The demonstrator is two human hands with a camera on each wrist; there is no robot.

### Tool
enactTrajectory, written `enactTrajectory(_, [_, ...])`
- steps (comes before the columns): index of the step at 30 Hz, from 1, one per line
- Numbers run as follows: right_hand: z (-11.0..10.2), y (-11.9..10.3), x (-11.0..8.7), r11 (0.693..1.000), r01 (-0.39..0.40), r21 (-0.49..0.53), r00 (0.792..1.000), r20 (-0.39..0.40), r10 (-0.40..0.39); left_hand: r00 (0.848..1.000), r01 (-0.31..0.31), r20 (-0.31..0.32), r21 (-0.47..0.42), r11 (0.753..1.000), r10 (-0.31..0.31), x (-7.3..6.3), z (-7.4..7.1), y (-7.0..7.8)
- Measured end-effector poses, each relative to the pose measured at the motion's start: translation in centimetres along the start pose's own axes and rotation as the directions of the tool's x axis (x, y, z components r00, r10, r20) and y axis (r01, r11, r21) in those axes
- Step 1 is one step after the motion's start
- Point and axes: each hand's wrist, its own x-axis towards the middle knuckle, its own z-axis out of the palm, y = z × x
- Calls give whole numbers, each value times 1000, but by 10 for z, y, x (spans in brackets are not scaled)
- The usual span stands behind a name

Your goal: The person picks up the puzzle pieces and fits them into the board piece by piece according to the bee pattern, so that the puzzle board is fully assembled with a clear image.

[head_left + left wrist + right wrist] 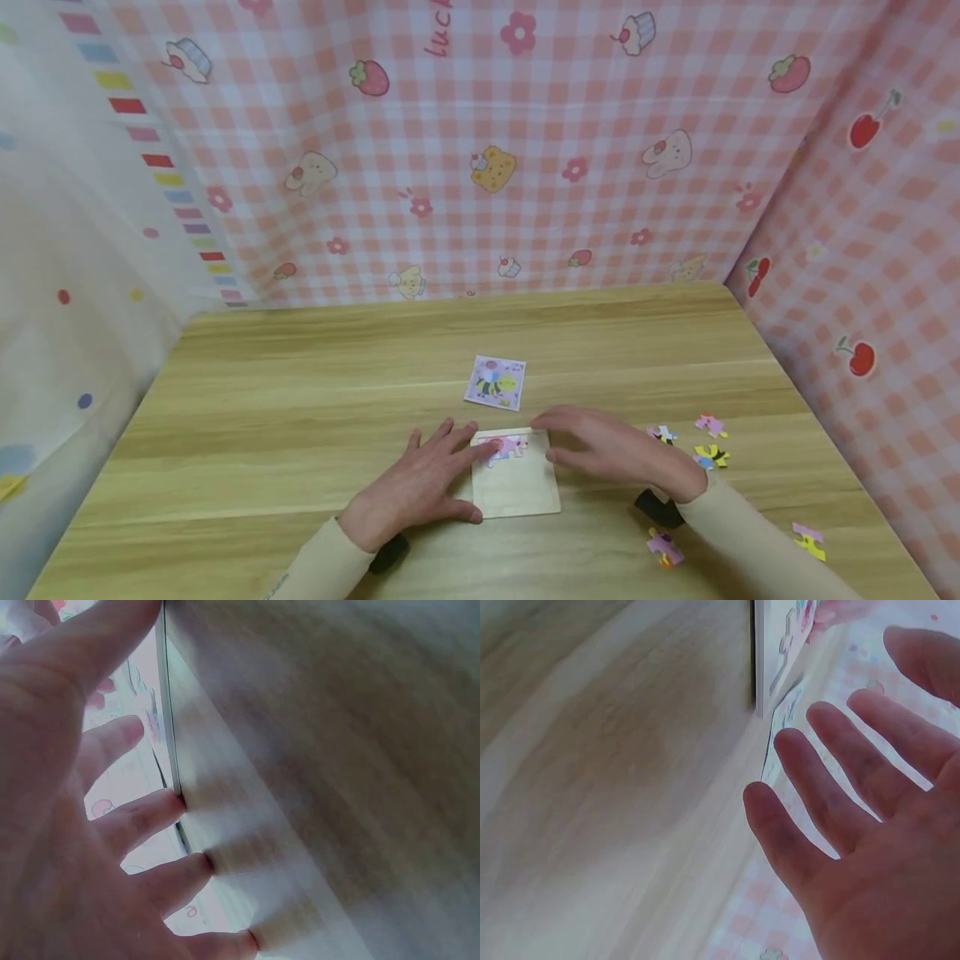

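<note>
A square wooden puzzle board (516, 493) lies on the table, with pink joined puzzle pieces (512, 447) along its upper part. My left hand (422, 481) is spread at the board's left side, its index fingertip over the pink pieces and its thumb by the lower left edge. In the left wrist view, the fingers (142, 821) are apart with their tips down by the table. My right hand (611, 446) is at the board's upper right corner. Its fingers (799, 802) are loosely extended in the right wrist view, holding nothing.
Behind the board lies a square picture card (495, 383) with a bee on it. Several loose pieces are to the right, among them a pink piece (710, 424), a yellow-and-black piece (712, 456), a pink-and-yellow piece (809, 542) and a purple-pink piece (664, 547). Patterned cloth (450, 208) hangs behind the table.
</note>
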Motion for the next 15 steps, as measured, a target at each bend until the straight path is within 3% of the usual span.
enactTrajectory(6, [-4, 7, -11, 1000, 12, -25, 996, -90, -15, 1000, -4, -5, 17, 1000, 4, 0, 0, 1])
enactTrajectory(15, [-14, 8, -26, 998, -55, -11, 980, -190, 52, 1000, -5, 11, 32, 999, 4, 3, 2, 2])
